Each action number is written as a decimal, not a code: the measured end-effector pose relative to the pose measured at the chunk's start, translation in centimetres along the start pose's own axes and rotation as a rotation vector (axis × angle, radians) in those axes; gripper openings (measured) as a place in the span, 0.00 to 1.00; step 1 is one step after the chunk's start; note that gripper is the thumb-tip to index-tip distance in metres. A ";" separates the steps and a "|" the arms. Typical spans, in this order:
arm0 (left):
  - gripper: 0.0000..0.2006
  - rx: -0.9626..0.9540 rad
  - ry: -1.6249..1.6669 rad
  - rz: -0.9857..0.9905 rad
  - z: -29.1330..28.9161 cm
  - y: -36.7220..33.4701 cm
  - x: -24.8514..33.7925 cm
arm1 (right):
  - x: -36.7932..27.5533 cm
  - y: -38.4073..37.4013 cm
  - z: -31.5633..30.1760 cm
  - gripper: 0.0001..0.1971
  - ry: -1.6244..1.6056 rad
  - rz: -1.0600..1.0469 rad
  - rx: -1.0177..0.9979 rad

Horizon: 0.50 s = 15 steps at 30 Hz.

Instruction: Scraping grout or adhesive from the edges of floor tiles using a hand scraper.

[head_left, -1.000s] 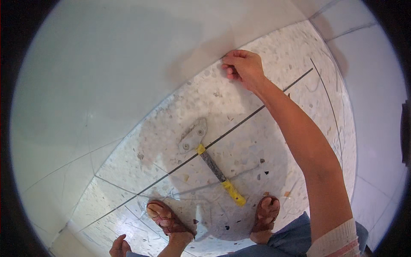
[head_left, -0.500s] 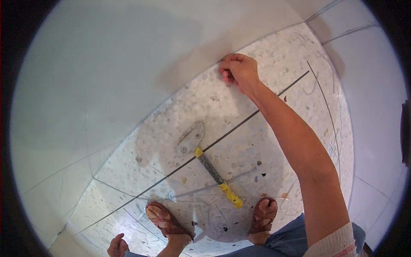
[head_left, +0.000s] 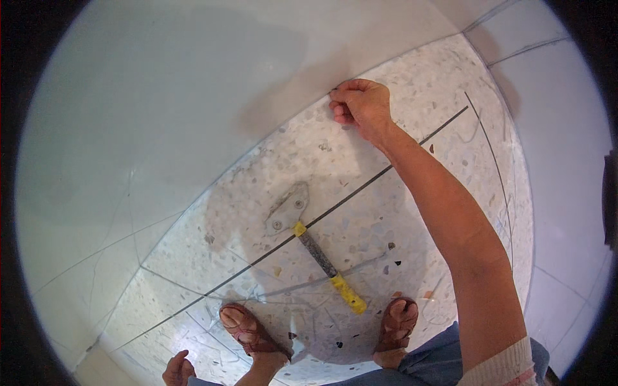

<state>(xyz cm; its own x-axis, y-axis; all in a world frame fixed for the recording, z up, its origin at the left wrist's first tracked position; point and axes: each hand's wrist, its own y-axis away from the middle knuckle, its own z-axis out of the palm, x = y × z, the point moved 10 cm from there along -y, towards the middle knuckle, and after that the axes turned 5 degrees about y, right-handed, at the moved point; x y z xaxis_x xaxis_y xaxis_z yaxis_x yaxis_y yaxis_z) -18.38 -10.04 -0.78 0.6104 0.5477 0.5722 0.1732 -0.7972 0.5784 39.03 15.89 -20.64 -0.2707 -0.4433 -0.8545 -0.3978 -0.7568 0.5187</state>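
Observation:
My right hand (head_left: 362, 106) reaches to the line where the speckled floor (head_left: 360, 199) meets the smooth pale wall (head_left: 193, 96). Its thumb and fingers are pinched together at that joint, and whatever may be between them is hidden. At the lower left edge, my left hand (head_left: 178, 368) is only partly in view beside my knee. Its thumb stands apart from loosely bent fingers, with nothing seen in them. Between my feet and the wall lies a scraper-like hand tool (head_left: 317, 252), with a flat grey two-screw head and a yellow and black handle. Neither hand touches it.
My feet in brown sandals (head_left: 254, 331) are planted either side of the tool's handle end. A dark strip (head_left: 360, 188) runs diagonally across the floor, passing by the tool's neck. Another pale tiled wall (head_left: 566, 161) rises along the right.
My right hand stays at the wall joint with hardly any movement. The view has shifted very slightly; the tool, feet and left hand rest where they were.

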 end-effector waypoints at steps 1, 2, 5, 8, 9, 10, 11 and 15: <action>0.13 0.001 0.000 -0.001 -0.2 0.0 -0.1 | -0.2 0.1 0.1 0.05 -0.016 -0.016 -0.011; 0.13 0.002 -0.062 -0.011 -0.3 -0.1 -0.3 | 0.0 -0.1 -0.1 0.05 -0.015 -0.017 -0.011; 0.13 0.015 -0.054 -0.040 0.0 0.0 -0.3 | 0.1 -0.2 0.0 0.05 -0.044 -0.039 -0.058; 0.13 0.032 0.007 -0.084 0.0 0.1 -0.9 | -0.2 0.0 0.0 0.05 0.012 -0.044 -0.033; 0.13 0.038 -0.001 -0.108 0.0 0.1 -1.2 | -0.2 -0.1 0.0 0.05 0.008 -0.044 -0.024; 0.13 0.036 -0.001 -0.109 0.0 0.0 -1.1 | -0.2 -0.1 0.0 0.04 0.003 -0.045 -0.016; 0.13 0.038 0.005 -0.135 0.0 0.0 -1.2 | 0.0 -0.2 0.0 0.04 0.003 -0.045 -0.017; 0.13 0.012 -0.038 -0.085 -0.1 -0.3 -1.0 | -0.4 0.8 0.5 0.03 0.054 -0.140 0.054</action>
<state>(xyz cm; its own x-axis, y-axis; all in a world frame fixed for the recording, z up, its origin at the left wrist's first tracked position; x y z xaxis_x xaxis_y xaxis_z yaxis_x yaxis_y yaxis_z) -19.16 -10.30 -1.45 0.6217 0.6037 0.4990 0.2350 -0.7515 0.6165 38.38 15.76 -19.87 -0.1626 -0.3615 -0.9181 -0.4751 -0.7868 0.3940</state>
